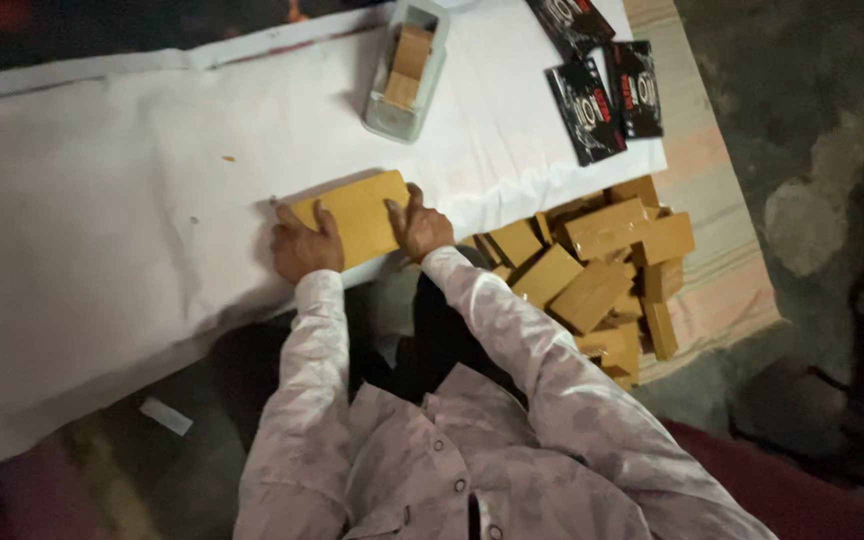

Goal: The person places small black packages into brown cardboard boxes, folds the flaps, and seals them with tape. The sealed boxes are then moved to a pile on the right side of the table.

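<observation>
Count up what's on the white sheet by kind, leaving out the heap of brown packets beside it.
Yellow-brown packet under left hand and right hand: 1
Clear container: 1
Black pouches: 3
Total: 5

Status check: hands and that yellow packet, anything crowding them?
Both hands, left and right, pressing the yellow packet flat on the white sheet. Pile of brown blocks beside right hand, not touching.

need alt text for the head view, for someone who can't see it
Both hands, left hand and right hand, press on a flat yellow-brown packet lying on a white sheet. A heap of similar tan packets lies to the right, with a clear container and black pouches beyond.
</observation>
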